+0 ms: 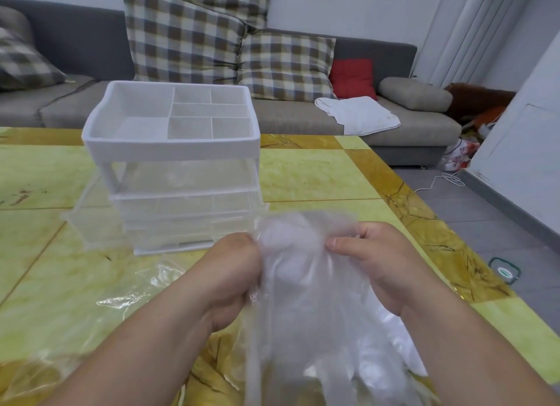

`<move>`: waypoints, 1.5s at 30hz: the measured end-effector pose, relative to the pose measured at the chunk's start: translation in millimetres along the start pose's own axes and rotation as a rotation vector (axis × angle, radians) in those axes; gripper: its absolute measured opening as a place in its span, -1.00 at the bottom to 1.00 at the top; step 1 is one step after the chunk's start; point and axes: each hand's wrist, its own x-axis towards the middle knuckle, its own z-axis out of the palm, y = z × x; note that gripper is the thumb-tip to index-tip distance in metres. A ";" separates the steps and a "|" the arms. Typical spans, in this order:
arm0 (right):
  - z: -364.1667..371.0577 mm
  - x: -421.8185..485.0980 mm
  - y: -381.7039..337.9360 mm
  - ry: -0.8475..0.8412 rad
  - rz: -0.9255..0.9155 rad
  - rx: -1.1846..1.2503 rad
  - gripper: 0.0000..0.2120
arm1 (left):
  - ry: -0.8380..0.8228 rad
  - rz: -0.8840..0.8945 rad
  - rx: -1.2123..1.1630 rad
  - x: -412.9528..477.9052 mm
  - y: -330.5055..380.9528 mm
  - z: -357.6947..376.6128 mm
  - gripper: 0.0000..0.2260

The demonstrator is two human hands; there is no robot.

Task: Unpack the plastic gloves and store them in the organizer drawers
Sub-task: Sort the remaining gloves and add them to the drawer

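Both my hands hold a bunch of thin clear plastic gloves [306,287] above the near part of the table. My left hand [233,272] pinches the bunch at its upper left edge. My right hand [375,263] grips its upper right side, thumb on top. The gloves hang down toward me, their fingers spread out low in the view. Just beyond my hands stands the white organizer [181,175] with a divided top tray and clear drawers below. One clear drawer [91,223] sticks out to the left at the bottom.
An empty clear plastic bag [121,299] lies crumpled on the yellow-green table [318,175] left of my arms. A grey sofa [303,117] with plaid cushions and a white cloth stands behind the table. On the floor at the right sits a small green-lidded container [504,272].
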 end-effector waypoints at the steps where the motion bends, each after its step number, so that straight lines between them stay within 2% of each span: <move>1: -0.8 0.4 -0.4 0.016 0.007 0.025 -0.98 | 0.008 0.012 0.007 1.2 -1.1 0.1 -0.84; 2: -1.8 0.8 -0.6 0.034 0.014 0.033 -0.96 | 0.019 0.024 0.006 2.8 -2.4 0.2 -0.88; 8: -2.8 1.7 -0.9 0.069 0.023 -0.010 -0.88 | 0.062 0.103 -0.095 2.3 -1.1 2.8 -0.74; 16: -1.6 2.5 -0.2 0.154 0.035 0.054 -0.93 | 0.020 0.058 -0.128 2.9 -9.1 8.5 -0.61; 21: -3.5 2.4 0.1 0.159 0.008 0.021 -0.93 | -0.095 0.086 -0.150 7.7 -11.7 5.1 -0.32; 22: -2.8 1.7 0.0 0.154 -0.001 0.014 -0.96 | -0.109 0.112 -0.132 7.5 -12.4 5.0 -0.37; 24: -1.2 1.3 1.9 0.130 -0.029 -0.020 -0.85 | -0.101 0.199 -0.001 5.8 -14.3 6.8 -0.64; 26: -1.1 0.6 0.4 0.108 -0.067 -0.053 -0.90 | -0.024 0.268 0.129 4.7 -16.3 8.3 -0.88; 27: -2.1 0.4 -1.3 0.093 -0.091 -0.059 -0.95 | 0.022 0.277 0.161 4.9 -17.8 7.3 -0.87; 28: -5.4 1.1 -2.4 0.078 -0.103 -0.058 -0.87 | 0.051 0.278 0.174 4.8 -17.6 5.7 -0.84; 30: -15.7 3.5 -7.7 0.008 -0.087 -0.032 -0.57 | 0.043 0.273 0.169 3.6 -12.7 2.6 -0.82; 31: -21.9 4.3 -10.8 -0.053 -0.068 0.021 -0.49 | 0.021 0.280 0.162 2.5 -9.3 0.4 -0.82; 33: -33.3 5.5 -15.1 -0.229 -0.038 0.175 -0.58 | -0.016 0.303 0.154 1.7 -4.2 -4.7 -0.83; 35: -37.4 2.3 -17.7 -0.366 -0.020 0.213 -0.70 | -0.063 0.329 0.163 0.7 -1.2 -9.0 -0.84; 37: -36.3 2.3 -13.9 -0.454 -0.004 0.216 -0.58 | -0.115 0.323 0.190 -1.7 1.4 -10.4 -0.85; 39: -29.9 4.4 -12.0 -0.442 -0.005 0.197 -0.50 | -0.130 0.318 0.210 -2.5 2.8 -12.5 -0.84; 43: -23.7 8.8 -14.8 -0.268 -0.057 0.203 -0.75 | -0.035 0.318 0.233 1.6 2.7 -19.2 -0.86; 45: -26.2 8.6 -14.4 -0.282 -0.051 0.183 -0.64 | -0.002 0.318 0.236 3.2 2.6 -20.8 -0.85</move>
